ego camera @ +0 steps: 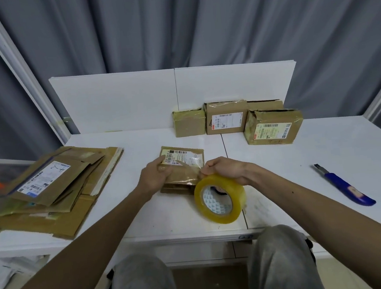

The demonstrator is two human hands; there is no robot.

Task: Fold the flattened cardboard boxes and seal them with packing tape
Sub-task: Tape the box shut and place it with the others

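Left hand [156, 174]: fingers curled round small cardboard box [182, 155] edge. Right hand [225, 170], just right of the box: fingers pinch packing tape roll [235, 200].

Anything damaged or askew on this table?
The rightmost folded box at the back looks battered: its top edge is crumpled and uneven. The flattened cardboard stack at left is fanned untidily. Nothing else stands out.
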